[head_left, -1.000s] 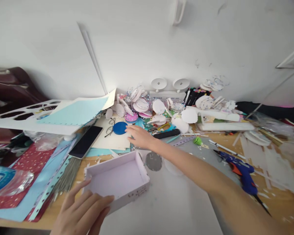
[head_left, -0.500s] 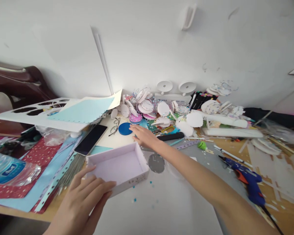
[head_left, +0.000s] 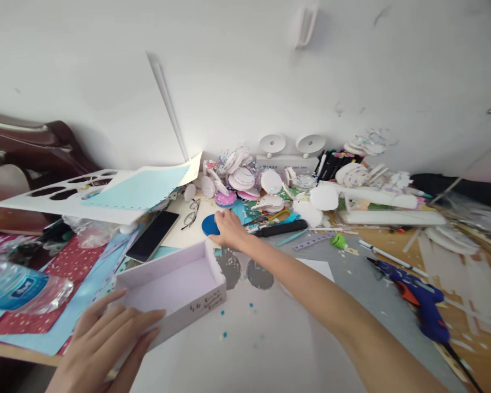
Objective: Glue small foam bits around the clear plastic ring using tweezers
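Observation:
My left hand [head_left: 104, 341] lies with fingers spread on the near rim of a shallow pale lilac paper box [head_left: 175, 284], thumb on its front wall. My right arm stretches far over the table. My right hand [head_left: 227, 229] rests on a dark blue paper disc [head_left: 208, 224], fingers curled over its right edge. A pair of glasses [head_left: 190, 214] lies just left of the disc on a cream sheet, and a black phone [head_left: 153, 236] lies further left.
A heap of white and pink paper circles [head_left: 245, 180] fills the back of the table. A black knife handle [head_left: 281, 228], a green cap [head_left: 340, 240], a white pen [head_left: 387, 255] and a blue glue gun [head_left: 419, 303] lie right. Blue and red paper sheets [head_left: 45, 305] and a plastic bottle [head_left: 16, 286] crowd the left.
The box has slid left and toward me under my left hand. My right hand has closed over the right edge of the blue disc, where before it only reached beside it.

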The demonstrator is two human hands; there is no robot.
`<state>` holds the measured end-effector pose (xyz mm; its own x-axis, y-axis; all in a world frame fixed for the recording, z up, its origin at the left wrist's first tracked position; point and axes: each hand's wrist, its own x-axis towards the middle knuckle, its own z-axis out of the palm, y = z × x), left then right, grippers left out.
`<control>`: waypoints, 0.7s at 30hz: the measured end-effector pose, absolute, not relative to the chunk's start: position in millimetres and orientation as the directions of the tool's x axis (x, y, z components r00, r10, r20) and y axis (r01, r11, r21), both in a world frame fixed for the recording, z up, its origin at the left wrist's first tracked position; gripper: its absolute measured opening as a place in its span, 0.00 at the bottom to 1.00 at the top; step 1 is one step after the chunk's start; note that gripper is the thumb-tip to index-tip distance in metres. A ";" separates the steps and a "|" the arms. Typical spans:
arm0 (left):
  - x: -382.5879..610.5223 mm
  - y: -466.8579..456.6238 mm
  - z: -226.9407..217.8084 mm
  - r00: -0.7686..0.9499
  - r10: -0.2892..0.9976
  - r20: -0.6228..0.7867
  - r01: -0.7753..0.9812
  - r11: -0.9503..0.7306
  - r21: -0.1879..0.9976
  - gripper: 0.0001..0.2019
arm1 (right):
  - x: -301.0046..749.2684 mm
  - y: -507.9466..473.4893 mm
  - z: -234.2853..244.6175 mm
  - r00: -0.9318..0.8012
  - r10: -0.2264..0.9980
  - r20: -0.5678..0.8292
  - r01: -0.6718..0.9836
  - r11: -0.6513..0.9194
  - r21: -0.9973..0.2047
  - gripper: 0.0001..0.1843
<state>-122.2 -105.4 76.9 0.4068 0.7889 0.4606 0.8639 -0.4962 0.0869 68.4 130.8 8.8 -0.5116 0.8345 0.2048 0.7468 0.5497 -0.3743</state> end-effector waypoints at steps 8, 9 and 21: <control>-88.8 -40.5 72.6 0.464 0.759 0.457 0.831 -0.551 0.072 0.09 | 194.7 92.2 50.8 -0.280 0.887 0.368 0.707 0.450 -0.546 0.28; -86.2 -27.7 68.6 0.472 0.750 0.462 0.832 -0.553 0.048 0.09 | 217.3 82.9 50.1 -0.234 0.892 0.386 0.701 0.430 -0.569 0.29; -48.4 39.3 72.8 0.512 0.701 0.496 0.831 -0.551 -0.078 0.10 | 336.4 -20.8 28.3 -0.326 0.945 0.030 0.678 0.256 -0.689 0.35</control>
